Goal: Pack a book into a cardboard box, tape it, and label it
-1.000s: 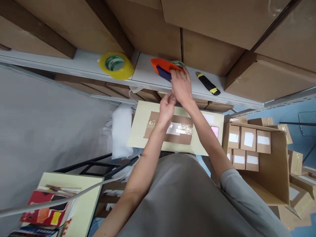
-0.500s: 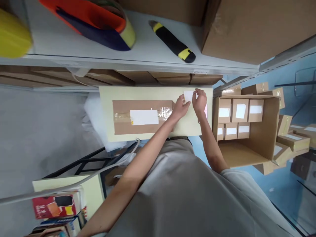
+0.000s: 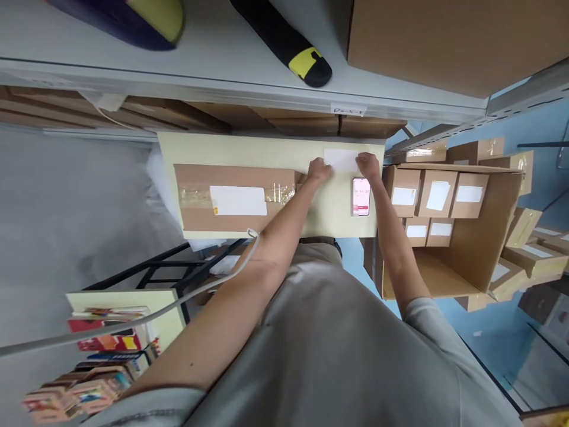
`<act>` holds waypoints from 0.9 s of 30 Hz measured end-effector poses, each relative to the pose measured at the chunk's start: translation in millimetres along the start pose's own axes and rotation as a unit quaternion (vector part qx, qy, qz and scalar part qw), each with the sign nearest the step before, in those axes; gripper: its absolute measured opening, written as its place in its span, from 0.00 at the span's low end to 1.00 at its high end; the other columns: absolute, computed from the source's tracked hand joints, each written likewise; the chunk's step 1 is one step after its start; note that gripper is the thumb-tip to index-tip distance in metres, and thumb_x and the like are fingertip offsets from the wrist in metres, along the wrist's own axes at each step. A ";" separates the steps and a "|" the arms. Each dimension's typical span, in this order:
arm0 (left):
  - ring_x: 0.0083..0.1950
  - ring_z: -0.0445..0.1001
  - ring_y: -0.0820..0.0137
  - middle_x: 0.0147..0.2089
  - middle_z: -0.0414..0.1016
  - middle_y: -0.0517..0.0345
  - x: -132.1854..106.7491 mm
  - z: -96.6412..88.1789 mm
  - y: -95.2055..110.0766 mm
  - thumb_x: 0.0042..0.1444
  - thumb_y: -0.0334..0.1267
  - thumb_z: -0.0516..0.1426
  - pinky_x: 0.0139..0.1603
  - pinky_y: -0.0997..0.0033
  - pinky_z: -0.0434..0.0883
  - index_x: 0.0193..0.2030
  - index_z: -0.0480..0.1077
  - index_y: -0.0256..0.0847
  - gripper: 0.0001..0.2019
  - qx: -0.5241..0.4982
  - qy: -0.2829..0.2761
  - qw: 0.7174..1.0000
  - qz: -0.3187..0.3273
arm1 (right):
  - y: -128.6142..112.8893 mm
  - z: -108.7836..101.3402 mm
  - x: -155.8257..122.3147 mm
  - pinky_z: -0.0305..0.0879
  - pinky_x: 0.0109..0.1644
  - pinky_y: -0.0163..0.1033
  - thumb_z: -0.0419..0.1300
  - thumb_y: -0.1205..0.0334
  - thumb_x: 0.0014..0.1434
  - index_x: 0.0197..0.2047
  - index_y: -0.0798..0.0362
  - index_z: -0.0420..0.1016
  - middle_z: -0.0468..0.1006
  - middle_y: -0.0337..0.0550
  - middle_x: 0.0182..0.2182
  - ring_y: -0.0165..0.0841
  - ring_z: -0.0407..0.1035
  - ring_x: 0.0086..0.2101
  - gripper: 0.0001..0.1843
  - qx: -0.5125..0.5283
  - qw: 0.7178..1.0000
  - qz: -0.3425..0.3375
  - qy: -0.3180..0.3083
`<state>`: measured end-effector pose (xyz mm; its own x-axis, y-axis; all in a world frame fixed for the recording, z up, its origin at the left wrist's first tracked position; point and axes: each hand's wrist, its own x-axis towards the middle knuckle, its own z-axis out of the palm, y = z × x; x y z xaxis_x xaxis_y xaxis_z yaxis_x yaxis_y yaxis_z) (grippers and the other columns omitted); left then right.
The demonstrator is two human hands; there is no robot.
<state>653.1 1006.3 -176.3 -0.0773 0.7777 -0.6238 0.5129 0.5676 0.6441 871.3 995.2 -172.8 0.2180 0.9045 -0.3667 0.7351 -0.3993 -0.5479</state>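
A white paper label (image 3: 340,159) is stretched flat between my hands over the far right part of the pale yellow tabletop (image 3: 329,216). My left hand (image 3: 320,169) is closed at the label's left end. Closed fingers of my right hand (image 3: 368,164) pinch the right end. To the left lies a taped cardboard box (image 3: 195,220) with a white label (image 3: 239,200) on its top. Just below my right hand is a phone (image 3: 360,198) with a lit pink and white screen.
Above the table runs a grey shelf (image 3: 200,89) holding a black and yellow utility knife (image 3: 284,44) and a large carton (image 3: 444,47). At right, an open carton (image 3: 471,261) contains several small labelled boxes. A grey cable (image 3: 213,279) crosses at lower left.
My hands have moved apart, and the label now spans between them. My right hand has shifted right, uncovering the phone. The whole view has shifted, with the shelf higher in it.
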 end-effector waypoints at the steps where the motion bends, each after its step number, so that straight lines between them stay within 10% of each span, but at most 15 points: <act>1: 0.54 0.83 0.53 0.39 0.82 0.51 -0.1 0.5 -0.1 0.57 0.31 0.67 0.61 0.54 0.76 0.31 0.69 0.45 0.11 0.010 -0.010 1.000 -0.021 | -1.3 -0.4 0.0 0.79 0.63 0.51 0.61 0.62 0.72 0.50 0.53 0.89 0.91 0.56 0.49 0.48 0.84 0.53 0.13 0.013 1.000 0.011 -0.006; 9: 0.57 0.82 0.53 0.47 0.85 0.48 -14.9 0.5 6.1 0.55 0.33 0.68 0.64 0.54 0.77 0.38 0.77 0.46 0.06 -0.005 0.031 0.999 -0.034 | -27.1 -3.2 -13.7 0.79 0.58 0.47 0.69 0.57 0.72 0.48 0.55 0.87 0.92 0.56 0.50 0.45 0.84 0.49 0.10 0.078 0.990 0.113 0.025; 27: 0.44 0.84 0.63 0.42 0.88 0.52 -26.2 -5.2 31.8 0.61 0.35 0.72 0.57 0.64 0.78 0.39 0.85 0.40 0.03 -0.101 0.048 0.993 -0.036 | -39.0 -8.2 -38.3 0.76 0.62 0.46 0.61 0.56 0.78 0.59 0.55 0.84 0.89 0.59 0.57 0.45 0.85 0.53 0.16 0.070 0.989 0.120 0.056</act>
<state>667.0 1005.4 -137.2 -0.1936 0.7501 -0.6324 0.3224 0.6574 0.6811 839.5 977.3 -131.1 0.4510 0.7883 -0.4185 0.5595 -0.6150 -0.5557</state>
